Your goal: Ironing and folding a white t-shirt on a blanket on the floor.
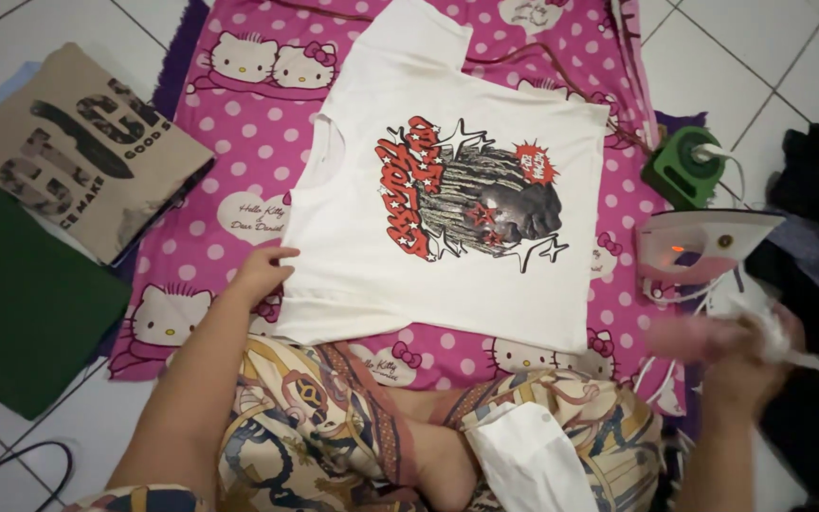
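OK, left hand point(260, 273) fingers flat and spread, pressing the hem edge of the white printed T-shirt point(447, 190), nothing gripped. Right hand point(737, 346) at 4 o'clock of the shirt, motion-blurred, fingers seemingly curled round a white cord or cloth point(774, 332); exact grasp cannot tell. Shirt lies flat, print up, centred on the pink dotted blanket point(239, 152). Iron point(703, 245) stands upright at the shirt's 3 o'clock, just beside the right hand. Green round device point(684, 166) at 2 o'clock. Folded tan printed shirt point(78, 152) and green folded cloth point(21, 303) at 9 o'clock, on the tiled floor point(751, 57).
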